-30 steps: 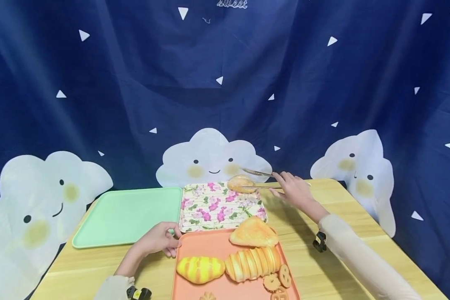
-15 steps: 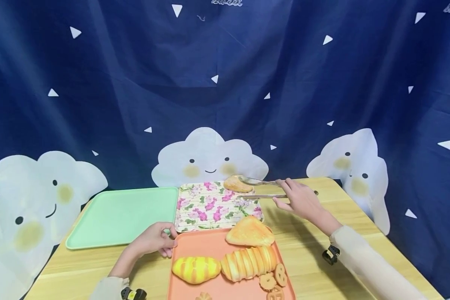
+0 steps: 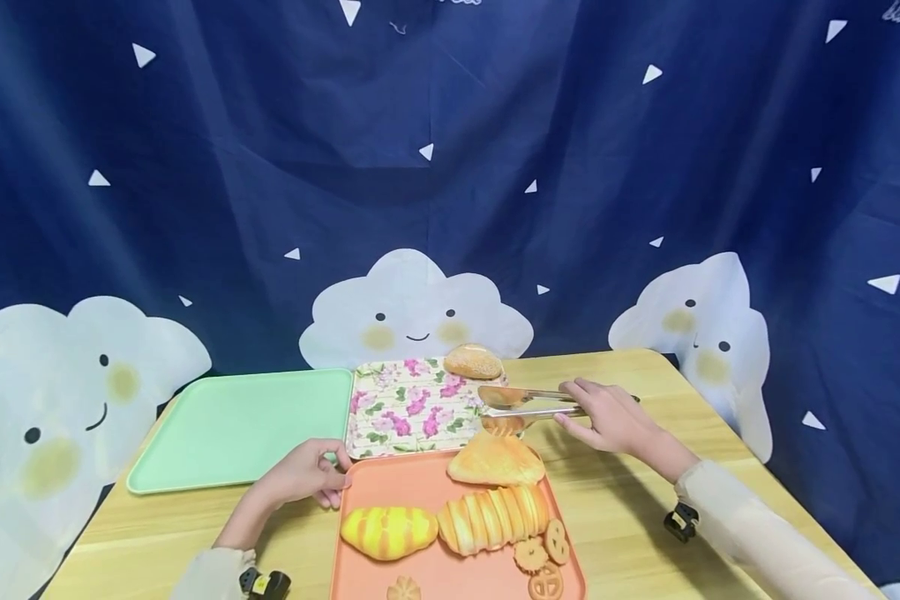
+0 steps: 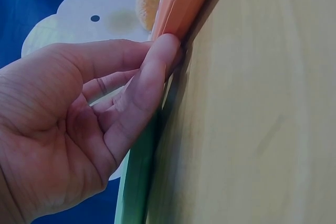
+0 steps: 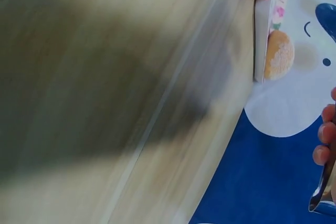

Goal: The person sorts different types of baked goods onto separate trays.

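Note:
My left hand (image 3: 303,473) pinches the left rim of the orange tray (image 3: 420,492) near its far corner, thumb and fingertips together in the left wrist view. My right hand (image 3: 613,419) holds metal tongs (image 3: 551,395), their arms spread and nothing between them. The tong ends are over the right side of the floral tray (image 3: 386,400), just beyond a triangular bread (image 3: 495,461). An oval bread roll (image 3: 472,361) lies at that tray's far right corner. In the right wrist view only some fingers (image 5: 325,132) and the tongs' end (image 5: 323,200) show.
On the orange tray lie a yellow striped bread (image 3: 390,532), a sliced-looking loaf (image 3: 492,518), pretzel-shaped and round biscuits (image 3: 530,555), and a shell-shaped one (image 3: 403,588). A green tray (image 3: 243,429) stands at the left. Behind the wooden table (image 3: 630,517) hangs a blue curtain (image 3: 450,192).
The tongs have let go of the bread roll, which now sits on the floral tray. My right hand has drawn the tongs back nearer the triangular bread. The left hand keeps its place.

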`<state>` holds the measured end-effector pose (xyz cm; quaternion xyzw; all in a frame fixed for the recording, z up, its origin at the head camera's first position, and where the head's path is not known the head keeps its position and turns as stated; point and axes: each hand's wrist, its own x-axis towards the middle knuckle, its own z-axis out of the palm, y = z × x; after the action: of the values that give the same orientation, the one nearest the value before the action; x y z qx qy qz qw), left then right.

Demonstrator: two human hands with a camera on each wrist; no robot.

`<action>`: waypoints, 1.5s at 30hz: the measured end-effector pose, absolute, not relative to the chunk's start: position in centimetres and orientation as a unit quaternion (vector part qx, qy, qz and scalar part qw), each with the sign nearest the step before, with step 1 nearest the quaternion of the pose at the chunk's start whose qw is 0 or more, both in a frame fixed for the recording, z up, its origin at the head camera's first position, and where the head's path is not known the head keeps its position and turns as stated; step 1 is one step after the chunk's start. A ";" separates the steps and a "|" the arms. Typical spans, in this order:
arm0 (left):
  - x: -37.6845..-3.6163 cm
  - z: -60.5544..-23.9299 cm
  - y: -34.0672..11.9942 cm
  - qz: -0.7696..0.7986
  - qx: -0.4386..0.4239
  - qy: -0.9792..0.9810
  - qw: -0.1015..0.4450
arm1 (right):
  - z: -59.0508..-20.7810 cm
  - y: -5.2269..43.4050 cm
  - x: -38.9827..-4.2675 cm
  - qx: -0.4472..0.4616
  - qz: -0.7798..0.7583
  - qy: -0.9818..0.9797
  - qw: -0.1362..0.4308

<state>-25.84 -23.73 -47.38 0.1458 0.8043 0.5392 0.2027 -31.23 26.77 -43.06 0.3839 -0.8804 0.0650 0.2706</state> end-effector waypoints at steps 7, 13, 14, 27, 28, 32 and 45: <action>-25.7 -47.2 -23.7 0.534 0.154 0.809 0.192 | -43.1 26.9 -30.9 0.396 0.067 -0.890 0.218; -25.5 -47.1 -23.6 0.528 0.156 0.813 0.189 | -42.6 26.8 -30.7 0.376 0.071 -0.909 0.163; -25.5 -47.1 -23.6 0.528 0.154 0.813 0.190 | -42.5 26.7 -30.7 0.372 0.071 -0.912 0.156; -25.6 -47.1 -23.6 0.527 0.149 0.815 0.191 | -41.9 25.7 -30.7 0.331 0.078 -0.937 0.086; -25.6 -47.1 -23.6 0.527 0.149 0.815 0.192 | -41.9 25.8 -30.7 0.331 0.078 -0.936 0.087; -25.5 -47.1 -23.6 0.526 0.149 0.815 0.192 | -41.9 25.7 -30.5 0.339 0.078 -0.930 0.114; -25.5 -47.2 -23.6 0.524 0.155 0.816 0.187 | -41.3 24.5 -30.2 0.383 0.064 -0.884 0.258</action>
<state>-25.55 -23.60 -47.22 0.1547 0.8162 0.5244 0.1867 -30.17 24.48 -41.34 0.3834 -0.8845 0.0640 0.2582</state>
